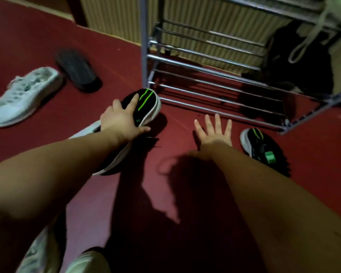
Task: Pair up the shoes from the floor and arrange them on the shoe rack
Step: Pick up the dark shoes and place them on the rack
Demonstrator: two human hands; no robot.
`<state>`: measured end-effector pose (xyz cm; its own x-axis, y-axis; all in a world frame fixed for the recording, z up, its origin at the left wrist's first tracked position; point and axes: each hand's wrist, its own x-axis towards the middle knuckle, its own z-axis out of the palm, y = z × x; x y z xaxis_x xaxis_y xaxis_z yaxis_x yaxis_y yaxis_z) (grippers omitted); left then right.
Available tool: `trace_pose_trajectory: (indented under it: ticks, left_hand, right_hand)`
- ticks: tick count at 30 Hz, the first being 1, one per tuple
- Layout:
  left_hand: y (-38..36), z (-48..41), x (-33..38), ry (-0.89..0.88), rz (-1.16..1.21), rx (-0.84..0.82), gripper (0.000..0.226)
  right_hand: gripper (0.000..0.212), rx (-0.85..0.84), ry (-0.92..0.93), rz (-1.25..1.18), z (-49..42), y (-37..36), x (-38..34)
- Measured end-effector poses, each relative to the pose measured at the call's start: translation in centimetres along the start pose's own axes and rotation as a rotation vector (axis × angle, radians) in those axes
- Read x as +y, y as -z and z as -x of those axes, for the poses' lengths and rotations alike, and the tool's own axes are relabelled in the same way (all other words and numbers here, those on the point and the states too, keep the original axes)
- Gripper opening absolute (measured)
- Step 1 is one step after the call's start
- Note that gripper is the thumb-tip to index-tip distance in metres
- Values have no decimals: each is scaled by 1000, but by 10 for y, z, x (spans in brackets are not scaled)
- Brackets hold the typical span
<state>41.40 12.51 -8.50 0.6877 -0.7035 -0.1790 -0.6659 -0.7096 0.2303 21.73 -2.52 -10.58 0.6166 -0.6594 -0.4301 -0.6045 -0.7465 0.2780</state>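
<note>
No text anywhere is sharp enough to read.

L hand round black/green sneaker; R hand flat, fingers apart, nr matching sneaker by rack

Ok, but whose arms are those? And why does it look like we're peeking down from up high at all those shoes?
Those arms belong to a person wearing a small camera on their head, so this one picture shows what they see when they look down. There is no robot here, just two bare hands. The left hand holds a black shoe with green stripes on the red floor. The right hand is open with its fingers spread and holds nothing. The matching black shoe lies on the floor just to the right of that hand. Further left lie a white sneaker and a dark slipper. Ahead stands a metal shoe rack, where the pairs should go.
</note>
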Motion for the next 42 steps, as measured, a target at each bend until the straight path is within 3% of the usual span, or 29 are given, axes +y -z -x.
trace_pose_trajectory:
  ticks: [8, 12, 15, 19, 22, 26, 32, 40, 42]
  left_hand:
    - [-62, 18, 116, -111, -36, -245, 101]
    - [-93, 27, 163, -8, 144, -328, 102]
    - [-110, 23, 198, 89, 330, -344, 89]
    - [-116, 9, 213, 62, 456, -338, 79]
    - [-119, 8, 196, -35, 361, -292, 77]
    - [-122, 15, 166, -50, 254, -296, 75]
    - [-109, 17, 130, -90, 265, -285, 72]
    - [-88, 5, 52, 42, 400, -246, 65]
    - [-85, 3, 32, 93, 416, -227, 66]
  right_hand:
    - [104, -49, -249, -275, 35, -83, 91]
    - [103, -83, -440, -392, 52, -120, 124]
    - [107, -103, -565, -547, 63, -144, 153]
    - [122, -236, -516, -685, 69, -160, 175]
    - [126, -236, -461, -635, 67, -165, 162]
    - [119, -173, -527, -596, 62, -164, 147]
    - [107, 172, -629, -1129, 60, -128, 105]
    - [106, 313, -474, -958, 78, -55, -27]
    - [106, 258, -460, -984, 73, -50, -66]
